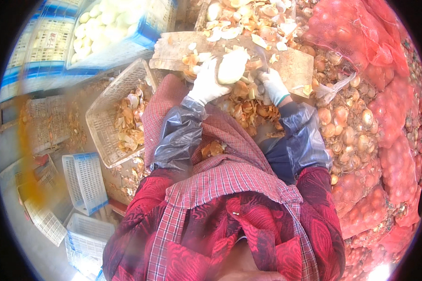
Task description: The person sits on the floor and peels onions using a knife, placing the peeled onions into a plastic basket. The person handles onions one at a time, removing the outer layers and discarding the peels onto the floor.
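My left hand (206,83), in a white glove, grips a large pale peeled onion (233,66) above a wooden board (172,47). My right hand (274,85), gloved as well, is closed around a knife whose blade (262,57) points away from me, just right of the onion. The knife's handle is mostly hidden by my fingers. Brown onion skins (256,112) are heaped below the board, between my forearms. Scraps of skin and onion also lie on the board around both hands.
Left of my knees, a tilted plastic crate (102,116) holds skins. Beyond it, a blue-and-white crate (140,35) is full of peeled onions. Loose unpeeled onions (348,130) and red mesh sacks (395,165) line the right. Other crates (85,179) stand at lower left.
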